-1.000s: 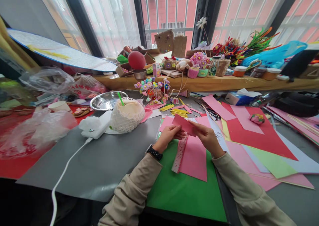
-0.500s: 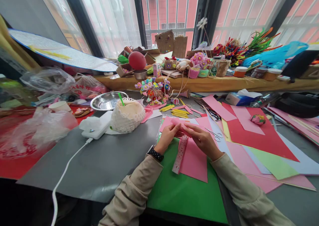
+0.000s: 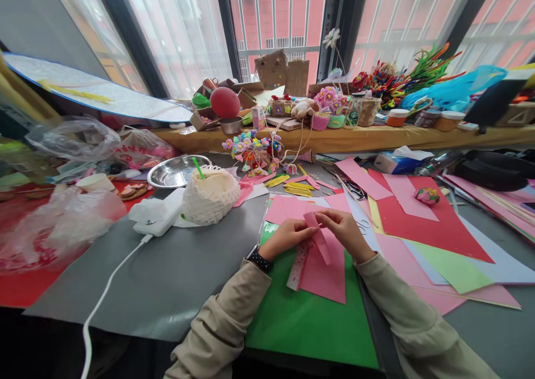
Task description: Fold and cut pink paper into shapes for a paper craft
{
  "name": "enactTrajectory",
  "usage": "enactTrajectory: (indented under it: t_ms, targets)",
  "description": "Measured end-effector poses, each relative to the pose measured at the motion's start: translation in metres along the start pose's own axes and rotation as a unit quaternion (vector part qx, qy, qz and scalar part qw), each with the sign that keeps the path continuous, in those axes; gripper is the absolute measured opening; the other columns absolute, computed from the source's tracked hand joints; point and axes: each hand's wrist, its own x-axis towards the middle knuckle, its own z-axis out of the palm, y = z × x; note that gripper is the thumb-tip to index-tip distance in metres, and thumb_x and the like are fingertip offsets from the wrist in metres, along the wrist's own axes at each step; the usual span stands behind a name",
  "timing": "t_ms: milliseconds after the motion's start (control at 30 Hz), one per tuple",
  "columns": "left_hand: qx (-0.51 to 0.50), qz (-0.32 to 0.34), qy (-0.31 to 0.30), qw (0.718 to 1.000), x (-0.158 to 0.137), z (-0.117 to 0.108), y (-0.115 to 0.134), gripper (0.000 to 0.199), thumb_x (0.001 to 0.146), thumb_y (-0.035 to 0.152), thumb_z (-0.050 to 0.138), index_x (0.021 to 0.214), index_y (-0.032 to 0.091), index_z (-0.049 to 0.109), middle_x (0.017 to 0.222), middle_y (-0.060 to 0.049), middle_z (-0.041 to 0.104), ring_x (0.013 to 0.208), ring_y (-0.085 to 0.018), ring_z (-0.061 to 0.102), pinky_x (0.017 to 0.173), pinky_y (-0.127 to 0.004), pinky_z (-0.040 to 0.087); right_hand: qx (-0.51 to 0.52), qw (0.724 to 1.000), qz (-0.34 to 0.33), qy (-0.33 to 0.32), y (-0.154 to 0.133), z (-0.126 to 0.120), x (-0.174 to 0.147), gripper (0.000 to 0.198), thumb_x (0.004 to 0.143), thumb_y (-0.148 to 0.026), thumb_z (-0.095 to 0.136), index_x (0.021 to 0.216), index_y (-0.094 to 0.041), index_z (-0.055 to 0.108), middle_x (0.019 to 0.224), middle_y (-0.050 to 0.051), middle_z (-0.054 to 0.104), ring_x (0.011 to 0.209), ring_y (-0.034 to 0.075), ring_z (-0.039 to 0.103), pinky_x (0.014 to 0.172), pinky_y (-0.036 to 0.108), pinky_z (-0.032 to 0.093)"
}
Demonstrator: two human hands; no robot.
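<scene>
Between my two hands is a folded strip of pink paper (image 3: 321,244), slanting down to the right. My left hand (image 3: 290,237) pinches its left side, and my right hand (image 3: 340,228) grips it near the upper end. Below the strip, a pink paper sheet (image 3: 324,281) lies on the green mat (image 3: 309,334). A patterned ruler (image 3: 296,270) rests along that sheet's left edge, its upper part covered by my left hand. More pink paper (image 3: 286,207) lies just behind my hands. White-handled scissors (image 3: 363,224) are partly hidden behind my right hand.
Yellow paper pieces (image 3: 298,188) lie behind the mat. Red card (image 3: 443,228) and pale green paper (image 3: 453,267) spread to the right. A netted coconut with a straw (image 3: 211,195), a metal plate (image 3: 178,171) and a white charger with a cable (image 3: 161,223) stand left.
The pink strip has swung from lying across between my hands to a slanted, downward position. Both hands have come slightly lower and turned. The view has shifted a little.
</scene>
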Motion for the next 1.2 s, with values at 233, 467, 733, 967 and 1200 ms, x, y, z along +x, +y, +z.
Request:
enactTrajectory:
  t_ms: [233, 467, 733, 967, 1200]
  targets:
    - [0.036, -0.004, -0.027, 0.999, -0.0006, 0.0018, 0.0012, 0.036, 0.072, 0.043, 0.048, 0.070, 0.009, 0.059, 0.058, -0.001, 0.056, 0.053, -0.011, 0.051, 0.048, -0.018, 0.037, -0.014, 0.999, 0.031, 0.008, 0.0005, 0.0032, -0.0010, 0.026, 0.067, -0.037, 0.056, 0.075, -0.013, 0.063, 0.069, 0.004, 0.063, 0.060, 0.014, 0.054, 0.055, 0.025, 0.044]
    - [0.057, 0.017, -0.032, 0.998, -0.0005, -0.0007, -0.0002, 0.037, 0.073, 0.043, 0.047, 0.068, 0.009, 0.062, 0.058, -0.001, 0.057, 0.053, -0.009, 0.049, 0.048, -0.017, 0.034, 0.006, 0.999, 0.035, -0.002, -0.0048, 0.0048, -0.0027, 0.021, 0.069, -0.034, 0.055, 0.072, -0.014, 0.061, 0.070, 0.003, 0.061, 0.064, 0.013, 0.054, 0.056, 0.023, 0.041]
    - [0.054, 0.018, -0.027, 0.998, -0.0015, -0.0010, 0.0011, 0.040, 0.072, 0.045, 0.047, 0.067, 0.008, 0.063, 0.055, -0.001, 0.056, 0.050, -0.008, 0.047, 0.046, -0.017, 0.032, 0.029, 0.999, 0.035, -0.001, -0.0055, 0.0053, -0.0033, 0.019, 0.069, -0.033, 0.055, 0.070, -0.014, 0.060, 0.067, 0.001, 0.059, 0.060, 0.011, 0.050, 0.052, 0.022, 0.037]
    - [0.062, 0.025, 0.007, 0.998, -0.0007, -0.0001, -0.0005, 0.038, 0.070, 0.044, 0.050, 0.068, 0.009, 0.063, 0.054, 0.000, 0.056, 0.049, -0.008, 0.047, 0.044, -0.017, 0.031, 0.102, 0.993, 0.065, 0.012, -0.0067, 0.0049, -0.0023, 0.018, 0.067, -0.032, 0.058, 0.068, -0.014, 0.059, 0.063, 0.000, 0.055, 0.052, 0.008, 0.044, 0.049, 0.021, 0.036]
    - [0.017, 0.020, 0.022, 0.999, -0.0012, 0.0013, -0.0005, 0.034, 0.069, 0.042, 0.052, 0.061, 0.010, 0.057, 0.052, 0.000, 0.056, 0.046, -0.008, 0.050, 0.041, -0.017, 0.033, 0.122, 0.988, 0.085, 0.029, -0.0038, 0.0058, -0.0025, 0.019, 0.064, -0.033, 0.060, 0.064, -0.014, 0.058, 0.058, -0.001, 0.053, 0.052, 0.008, 0.044, 0.050, 0.021, 0.036]
